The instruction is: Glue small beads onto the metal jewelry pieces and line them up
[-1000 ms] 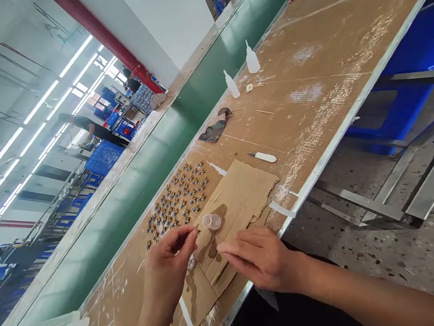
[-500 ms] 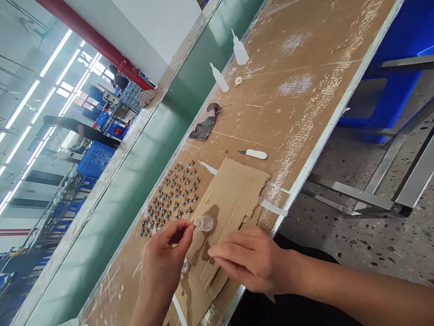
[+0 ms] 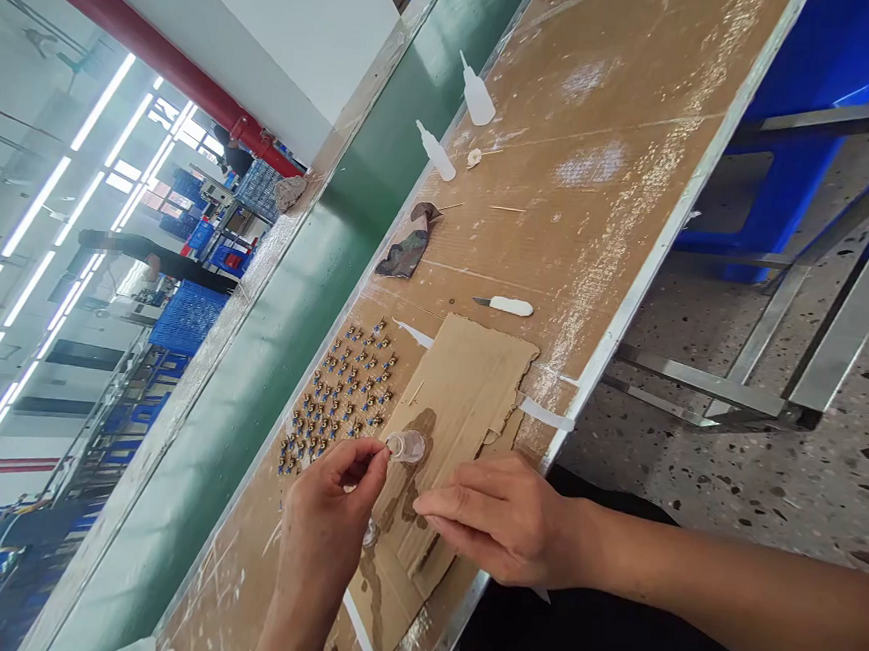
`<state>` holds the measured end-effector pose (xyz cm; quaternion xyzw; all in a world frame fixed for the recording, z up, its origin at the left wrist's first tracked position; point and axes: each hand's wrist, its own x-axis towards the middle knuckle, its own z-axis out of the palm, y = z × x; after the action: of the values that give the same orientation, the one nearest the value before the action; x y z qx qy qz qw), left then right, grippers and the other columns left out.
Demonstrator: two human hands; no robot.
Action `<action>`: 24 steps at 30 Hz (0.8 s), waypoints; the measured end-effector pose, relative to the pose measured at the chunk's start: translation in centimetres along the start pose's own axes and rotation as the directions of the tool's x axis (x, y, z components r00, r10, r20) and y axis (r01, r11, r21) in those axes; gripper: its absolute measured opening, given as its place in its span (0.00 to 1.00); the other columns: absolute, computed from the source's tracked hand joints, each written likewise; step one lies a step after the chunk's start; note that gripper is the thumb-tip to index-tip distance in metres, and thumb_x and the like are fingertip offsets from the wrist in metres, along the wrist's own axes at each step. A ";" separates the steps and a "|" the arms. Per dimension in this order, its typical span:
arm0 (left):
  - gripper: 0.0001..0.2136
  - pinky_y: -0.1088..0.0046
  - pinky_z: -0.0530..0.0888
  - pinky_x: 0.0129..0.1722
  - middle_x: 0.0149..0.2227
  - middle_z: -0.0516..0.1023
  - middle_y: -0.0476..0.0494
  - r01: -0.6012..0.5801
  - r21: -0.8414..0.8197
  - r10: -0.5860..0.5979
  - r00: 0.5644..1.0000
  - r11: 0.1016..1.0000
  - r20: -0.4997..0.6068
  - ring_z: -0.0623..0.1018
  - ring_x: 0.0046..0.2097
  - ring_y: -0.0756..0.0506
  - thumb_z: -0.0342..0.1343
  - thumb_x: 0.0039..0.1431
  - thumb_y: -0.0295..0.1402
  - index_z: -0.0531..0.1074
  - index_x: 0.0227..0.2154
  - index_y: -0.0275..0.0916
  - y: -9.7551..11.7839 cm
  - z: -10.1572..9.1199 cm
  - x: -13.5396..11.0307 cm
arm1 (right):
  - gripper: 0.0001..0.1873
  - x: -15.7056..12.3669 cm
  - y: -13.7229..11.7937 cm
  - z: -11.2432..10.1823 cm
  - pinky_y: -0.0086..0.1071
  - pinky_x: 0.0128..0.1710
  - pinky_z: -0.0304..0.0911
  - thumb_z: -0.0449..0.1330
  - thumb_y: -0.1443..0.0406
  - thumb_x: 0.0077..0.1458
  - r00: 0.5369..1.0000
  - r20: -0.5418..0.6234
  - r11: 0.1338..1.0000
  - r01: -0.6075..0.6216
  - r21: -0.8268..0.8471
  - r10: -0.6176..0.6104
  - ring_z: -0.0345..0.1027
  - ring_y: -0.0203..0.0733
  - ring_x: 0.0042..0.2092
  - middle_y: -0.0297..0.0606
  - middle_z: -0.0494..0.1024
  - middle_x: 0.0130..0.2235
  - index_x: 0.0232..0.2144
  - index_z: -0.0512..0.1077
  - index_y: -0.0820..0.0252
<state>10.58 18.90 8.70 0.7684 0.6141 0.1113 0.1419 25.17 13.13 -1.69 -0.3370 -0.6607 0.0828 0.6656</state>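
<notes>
My left hand (image 3: 337,508) is closed in a pinch beside a small clear plastic cup (image 3: 411,447). Whatever lies between its fingertips is too small to name. Over the cardboard sheet (image 3: 476,369), my right hand (image 3: 491,516) has its thumb and fingers pressed together, and what they hold, if anything, is hidden. Dark wet stains mark the cardboard around the cup. A second small clear piece (image 3: 371,533) shows partly behind my left hand. Beyond that hand stand many tiny gold and blue parts (image 3: 339,388) in rows.
A white-handled knife (image 3: 509,305) lies past the cardboard. Farther up are a patterned cloth (image 3: 409,246), a thin stick (image 3: 507,208) and two white nozzle bottles, one slim (image 3: 437,152) and one wider (image 3: 478,96). A blue stool (image 3: 783,192) stands right of the table; people work in the background.
The view has shifted very slightly. Both hands keep nearly the same pose and place, and nothing has visibly been picked up or let go.
</notes>
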 end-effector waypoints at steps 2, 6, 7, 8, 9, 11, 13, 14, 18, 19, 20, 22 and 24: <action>0.09 0.76 0.68 0.28 0.23 0.76 0.52 -0.007 0.011 0.007 1.000 1.000 0.008 0.73 0.26 0.50 0.56 0.51 0.40 0.76 0.25 0.42 0.0 0.0 0.0 | 0.09 0.0 0.0 0.0 0.26 0.22 0.58 0.51 0.70 0.59 1.000 0.006 1.000 -0.006 0.005 0.006 0.64 0.31 0.25 0.34 0.73 0.25 0.36 0.71 0.67; 0.09 0.75 0.68 0.28 0.23 0.77 0.51 -0.019 0.020 0.019 1.000 1.000 0.022 0.74 0.26 0.50 0.56 0.51 0.40 0.76 0.25 0.42 -0.2 0.0 0.0 | 0.09 -0.1 -0.1 -0.1 0.26 0.22 0.58 0.51 0.70 0.59 1.000 0.012 1.000 -0.004 0.005 0.004 0.64 0.31 0.25 0.35 0.73 0.25 0.36 0.71 0.68; 0.09 0.75 0.68 0.29 0.24 0.77 0.51 -0.019 0.017 0.019 1.000 1.000 0.023 0.74 0.26 0.50 0.56 0.51 0.40 0.76 0.25 0.42 -0.2 0.1 0.0 | 0.09 -0.1 -0.1 -0.1 0.26 0.22 0.58 0.51 0.70 0.60 1.000 0.010 1.000 -0.004 0.003 0.004 0.64 0.31 0.25 0.35 0.72 0.24 0.36 0.71 0.68; 0.08 0.75 0.68 0.29 0.24 0.77 0.50 -0.020 0.014 0.020 0.999 1.000 0.025 0.74 0.26 0.50 0.56 0.51 0.40 0.76 0.25 0.42 -0.2 0.1 0.0 | 0.09 -0.1 -0.1 -0.1 0.26 0.23 0.58 0.51 0.70 0.60 1.000 0.009 1.000 -0.005 0.002 0.005 0.64 0.31 0.25 0.35 0.72 0.24 0.36 0.71 0.68; 0.08 0.75 0.68 0.29 0.24 0.77 0.50 -0.020 0.013 0.019 0.999 1.000 0.025 0.74 0.26 0.50 0.55 0.51 0.39 0.76 0.25 0.42 -0.2 0.2 0.1 | 0.09 -0.1 -0.1 -0.1 0.26 0.23 0.58 0.51 0.70 0.60 1.000 0.008 1.000 -0.006 0.002 0.006 0.64 0.31 0.25 0.34 0.72 0.24 0.36 0.71 0.68; 0.08 0.74 0.69 0.29 0.24 0.77 0.50 -0.018 0.019 0.017 1.000 1.000 0.016 0.74 0.26 0.50 0.55 0.51 0.39 0.76 0.24 0.42 -0.1 0.1 0.1 | 0.08 0.0 -0.1 -0.1 0.25 0.24 0.58 0.51 0.70 0.59 1.000 0.001 1.000 -0.006 0.008 0.006 0.63 0.30 0.25 0.34 0.72 0.25 0.37 0.70 0.68; 0.08 0.75 0.69 0.29 0.23 0.77 0.51 -0.010 0.020 0.010 1.000 1.000 0.000 0.74 0.26 0.50 0.56 0.50 0.39 0.76 0.24 0.42 0.2 -0.1 0.0 | 0.08 0.0 -0.1 -0.1 0.25 0.24 0.58 0.52 0.71 0.59 1.000 -0.007 1.000 -0.005 0.016 0.005 0.63 0.30 0.25 0.34 0.72 0.25 0.37 0.70 0.68; 0.08 0.75 0.69 0.29 0.23 0.77 0.51 0.002 0.010 -0.002 1.000 1.000 -0.010 0.74 0.26 0.50 0.56 0.50 0.39 0.76 0.23 0.42 0.3 -0.4 -0.2 | 0.08 0.0 -0.1 -0.1 0.25 0.25 0.58 0.52 0.71 0.59 1.000 -0.007 1.000 -0.008 0.017 0.008 0.63 0.30 0.25 0.34 0.72 0.25 0.37 0.70 0.68; 0.08 0.75 0.71 0.30 0.24 0.78 0.51 0.113 -0.095 -0.122 0.988 0.989 -0.096 0.75 0.26 0.50 0.59 0.46 0.41 0.77 0.25 0.43 0.5 -1.9 -2.2 | 0.08 -0.2 -0.1 -0.3 0.25 0.25 0.57 0.51 0.70 0.60 1.000 0.015 1.000 -0.018 0.000 0.018 0.61 0.30 0.25 0.33 0.70 0.24 0.38 0.70 0.67; 0.09 0.76 0.71 0.30 0.24 0.78 0.51 0.156 -0.129 -0.174 0.974 0.979 -0.144 0.75 0.27 0.49 0.60 0.44 0.42 0.77 0.25 0.43 0.3 -2.4 -3.1 | 0.08 -0.3 -0.1 -0.3 0.25 0.24 0.56 0.51 0.70 0.60 1.000 0.019 1.000 -0.022 -0.002 0.022 0.61 0.30 0.24 0.33 0.69 0.23 0.38 0.70 0.66; 0.10 0.76 0.72 0.30 0.23 0.78 0.51 0.200 -0.166 -0.230 0.954 0.966 -0.191 0.75 0.27 0.49 0.61 0.43 0.42 0.77 0.25 0.43 -0.1 -2.7 -4.0 | 0.08 -0.4 -0.1 -0.3 0.25 0.24 0.56 0.51 0.70 0.60 1.000 0.022 1.000 -0.021 0.003 0.021 0.60 0.30 0.24 0.32 0.68 0.23 0.38 0.70 0.66; 0.12 0.76 0.73 0.32 0.23 0.77 0.51 0.293 -0.239 -0.351 0.901 0.926 -0.255 0.76 0.28 0.49 0.63 0.40 0.44 0.78 0.25 0.42 -1.4 -3.3 -6.1 | 0.08 -0.5 -0.1 -0.3 0.25 0.24 0.55 0.52 0.70 0.60 1.000 0.019 1.000 -0.022 0.022 0.021 0.60 0.30 0.24 0.32 0.68 0.23 0.39 0.70 0.66; 0.15 0.75 0.74 0.33 0.24 0.78 0.49 0.388 -0.311 -0.474 0.834 0.867 -0.281 0.77 0.28 0.48 0.65 0.36 0.45 0.78 0.25 0.40 -3.4 -3.4 -8.4 | 0.07 -0.5 -0.2 -0.3 0.25 0.25 0.57 0.53 0.71 0.59 1.000 0.018 0.999 -0.021 0.045 0.020 0.62 0.29 0.25 0.32 0.69 0.24 0.39 0.69 0.66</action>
<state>4.43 11.71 10.70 0.5537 0.7693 0.2839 0.1448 25.38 12.61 -1.98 -0.3279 -0.6610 0.1073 0.6664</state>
